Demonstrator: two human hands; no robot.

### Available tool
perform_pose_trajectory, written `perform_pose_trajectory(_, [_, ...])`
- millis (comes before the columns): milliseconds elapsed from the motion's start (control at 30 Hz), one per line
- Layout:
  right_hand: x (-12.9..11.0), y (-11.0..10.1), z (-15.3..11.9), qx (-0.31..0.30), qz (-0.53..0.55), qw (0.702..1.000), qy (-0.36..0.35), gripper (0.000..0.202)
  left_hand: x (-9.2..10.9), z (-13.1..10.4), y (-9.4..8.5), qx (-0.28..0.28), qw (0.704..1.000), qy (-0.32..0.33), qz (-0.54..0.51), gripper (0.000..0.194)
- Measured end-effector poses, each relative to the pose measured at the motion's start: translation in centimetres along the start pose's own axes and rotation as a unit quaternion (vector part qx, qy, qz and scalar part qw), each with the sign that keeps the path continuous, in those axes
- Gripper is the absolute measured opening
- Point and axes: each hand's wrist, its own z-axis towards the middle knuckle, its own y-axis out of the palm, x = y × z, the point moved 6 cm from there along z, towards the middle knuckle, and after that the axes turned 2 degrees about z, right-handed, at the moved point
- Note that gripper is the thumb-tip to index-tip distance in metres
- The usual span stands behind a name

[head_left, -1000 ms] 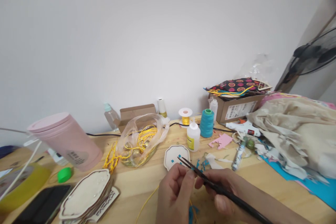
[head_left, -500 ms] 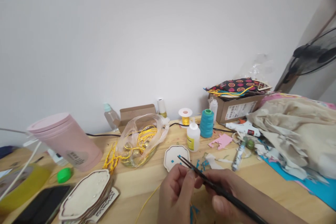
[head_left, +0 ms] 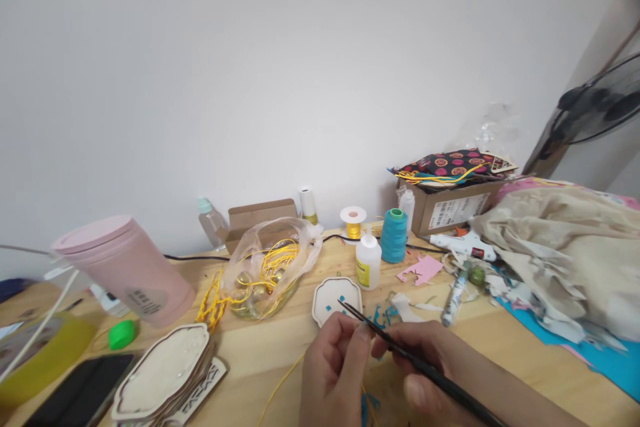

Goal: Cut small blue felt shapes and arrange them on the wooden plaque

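Observation:
Black tweezers (head_left: pixel 425 367) rest in the closed fingers of my right hand (head_left: pixel 435 353), pointing up and left. Their tips lie over a small white scalloped plaque (head_left: pixel 323 288), beside small blue pieces (head_left: pixel 329 307) on its face. My left hand (head_left: pixel 335 373) is pinched shut in front of the plaque, close to the tweezers' shaft; what its fingertips hold is hidden. Blue scraps (head_left: pixel 387 314) lie just behind my right hand, and more blue shows below between the hands. A yellow cord (head_left: pixel 280 383) runs down beside my left hand.
A glue bottle (head_left: pixel 368 263) and a blue thread cone (head_left: pixel 394 237) stand behind the plaque. Left are stacked plaques (head_left: pixel 163 367), a phone (head_left: pixel 83 390), a pink tumbler (head_left: pixel 125 267) and a bag of cord (head_left: pixel 273 263). A glue gun (head_left: pixel 465 243) and beige cloth (head_left: pixel 565 247) lie right.
The tweezers' tips have drawn closer together and shifted slightly off the upper blue piece, which now shows more fully on the plaque. Both hands stay nearly in place.

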Motion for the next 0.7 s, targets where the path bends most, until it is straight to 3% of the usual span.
perform_pose_trajectory(133, [-0.25, 0.46, 0.25, -0.02, 0.041, 0.999, -0.012, 0.057, -0.38, 0.1, -0.01, -0.004, 1.0, -0.008, -0.008, 0.02])
perform_pose_trajectory(700, [-0.46, 0.31, 0.42, -0.002, 0.047, 0.999, -0.014, 0.054, -0.55, 0.15, -0.03, -0.006, 1.0, -0.024, -0.016, 0.018])
